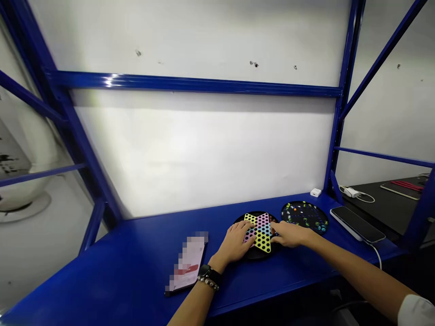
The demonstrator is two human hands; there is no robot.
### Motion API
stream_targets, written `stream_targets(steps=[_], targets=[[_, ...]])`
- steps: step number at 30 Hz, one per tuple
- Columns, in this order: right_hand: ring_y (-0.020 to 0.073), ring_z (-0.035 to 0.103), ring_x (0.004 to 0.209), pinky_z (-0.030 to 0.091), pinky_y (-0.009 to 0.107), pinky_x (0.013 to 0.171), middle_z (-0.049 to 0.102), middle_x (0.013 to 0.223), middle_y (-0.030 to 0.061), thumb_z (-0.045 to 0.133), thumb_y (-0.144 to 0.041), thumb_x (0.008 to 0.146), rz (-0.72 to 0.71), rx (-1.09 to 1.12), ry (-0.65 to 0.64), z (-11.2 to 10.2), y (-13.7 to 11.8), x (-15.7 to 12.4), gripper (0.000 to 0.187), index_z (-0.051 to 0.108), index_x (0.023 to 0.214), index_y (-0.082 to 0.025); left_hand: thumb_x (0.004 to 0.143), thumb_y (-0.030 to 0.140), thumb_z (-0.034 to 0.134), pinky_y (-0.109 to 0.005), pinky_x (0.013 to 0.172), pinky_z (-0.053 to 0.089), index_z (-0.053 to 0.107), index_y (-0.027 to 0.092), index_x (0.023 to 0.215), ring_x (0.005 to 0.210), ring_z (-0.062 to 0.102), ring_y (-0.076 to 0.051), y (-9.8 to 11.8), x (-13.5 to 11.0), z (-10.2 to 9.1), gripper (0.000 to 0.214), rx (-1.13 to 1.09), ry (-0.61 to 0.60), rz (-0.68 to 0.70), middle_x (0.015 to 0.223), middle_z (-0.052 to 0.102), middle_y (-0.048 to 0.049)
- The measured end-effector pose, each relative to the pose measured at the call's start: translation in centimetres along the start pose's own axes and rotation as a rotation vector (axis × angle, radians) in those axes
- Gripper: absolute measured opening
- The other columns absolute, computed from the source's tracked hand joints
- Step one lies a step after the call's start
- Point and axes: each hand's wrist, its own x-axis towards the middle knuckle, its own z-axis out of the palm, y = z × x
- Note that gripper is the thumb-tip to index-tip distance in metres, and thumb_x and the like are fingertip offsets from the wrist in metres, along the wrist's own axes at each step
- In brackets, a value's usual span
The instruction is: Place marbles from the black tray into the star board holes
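Observation:
A round black board with a star-shaped Chinese checkers pattern (262, 232) lies on the blue shelf, its yellow, pink and teal star pierced by rows of holes. My left hand (234, 242) rests over the board's left side, fingers pressed on the star. My right hand (288, 234) reaches in from the right, its fingertips at the star's right side. Whether either hand pinches something small is hidden by the fingers. Just right of the board lies a second round black board (304, 218) with several coloured marbles on it.
A smartphone (356, 224) with a cable lies on the blue shelf (118, 271) to the right, and a pixelated card-like object (186, 262) lies to the left. A small white box (316, 192) stands at the back. Blue steel uprights frame a white wall.

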Motion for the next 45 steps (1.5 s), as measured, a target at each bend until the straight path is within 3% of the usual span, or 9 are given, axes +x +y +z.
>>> stream_targets(steps=[7,11,16,22,33,37,40,43,45], targets=[[0.0158,0.052,0.068,0.034,0.026,0.06,0.056,0.073,0.0,0.063,-0.042,0.089,-0.095,0.186,0.093,-0.4,-0.2,1.8,0.022,0.06,0.084,-0.021,0.096,0.038,0.052,-0.052,0.115,0.039,0.061,0.026,0.129,0.134,0.052,-0.031,-0.1,0.0,-0.1,0.037,-0.01,-0.022,-0.006,0.142,0.06,-0.0074],[0.0094,0.033,0.05,0.025,0.024,0.05,0.036,0.054,-0.0066,0.049,-0.054,0.094,-0.163,0.709,0.3,1.3,-1.3,3.7,0.043,0.046,0.066,-0.021,0.095,0.038,0.053,-0.052,0.114,0.04,0.061,0.026,0.13,0.133,0.052,-0.031,-0.2,0.0,0.0,0.037,-0.004,-0.016,-0.008,0.141,0.061,-0.007],[0.0075,0.018,0.04,0.017,0.024,0.041,0.023,0.045,-0.0117,0.051,-0.071,0.086,-0.047,1.237,0.351,4.4,-2.0,5.4,0.051,0.042,0.065,-0.024,0.095,0.037,0.054,-0.05,0.114,0.042,0.062,0.026,0.129,0.132,0.054,-0.03,-0.2,0.0,0.0,0.037,0.012,-0.008,-0.007,0.139,0.062,-0.0063],[0.0093,0.029,0.049,0.024,0.026,0.049,0.032,0.05,-0.0063,0.049,-0.06,0.091,-0.125,0.981,0.573,5.6,-1.9,5.6,0.052,0.041,0.057,-0.022,0.095,0.037,0.053,-0.05,0.114,0.042,0.063,0.025,0.128,0.132,0.054,-0.03,0.1,0.1,-0.3,0.036,0.011,-0.009,-0.001,0.139,0.063,-0.0067],[0.0137,0.043,0.062,0.035,0.028,0.063,0.046,0.061,-0.0023,0.039,-0.037,0.101,-0.265,0.445,0.565,6.6,-2.3,3.4,0.043,0.041,0.061,-0.021,0.095,0.037,0.053,-0.049,0.113,0.043,0.062,0.026,0.129,0.131,0.055,-0.028,-0.2,0.0,-0.1,0.037,0.027,0.009,0.032,0.139,0.063,-0.0063],[0.0243,0.055,0.11,0.042,0.041,0.099,0.067,0.116,0.0101,0.043,-0.038,0.101,-0.272,0.169,0.519,6.2,-2.0,0.6,0.03,0.066,0.104,-0.02,0.096,0.037,0.052,-0.048,0.112,0.044,0.062,0.026,0.128,0.131,0.056,-0.028,-0.3,0.1,0.1,0.036,0.029,0.02,0.038,0.139,0.063,-0.0068],[0.0291,0.031,0.147,0.021,0.051,0.121,0.042,0.159,0.0127,0.044,-0.047,0.101,-0.277,0.062,0.3,6.0,-1.4,-1.6,0.054,0.047,0.149,-0.021,0.095,0.037,0.051,-0.049,0.114,0.043,0.062,0.026,0.129,0.133,0.054,-0.029,-0.2,0.0,0.1,0.037,0.03,0.009,0.02,0.14,0.062,-0.0069],[0.0274,0.015,0.155,0.01,0.049,0.126,0.024,0.168,0.0112,0.039,-0.051,0.102,-0.249,0.076,0.152,5.7,-0.5,-2.6,0.069,0.028,0.161,-0.017,0.095,0.036,0.051,-0.049,0.115,0.041,0.063,0.025,0.128,0.133,0.054,-0.029,-0.2,0.1,0.0,0.037,0.024,0.0,0.013,0.14,0.062,-0.0074],[0.026,0.013,0.156,0.009,0.047,0.127,0.019,0.169,0.0097,0.037,-0.052,0.102,-0.199,0.121,0.176,5.5,0.6,-2.7,0.071,0.024,0.162,-0.017,0.095,0.037,0.051,-0.049,0.115,0.041,0.063,0.025,0.128,0.133,0.054,-0.029,-0.2,0.1,-0.1,0.037,0.021,-0.007,0.01,0.14,0.062,-0.0078]])
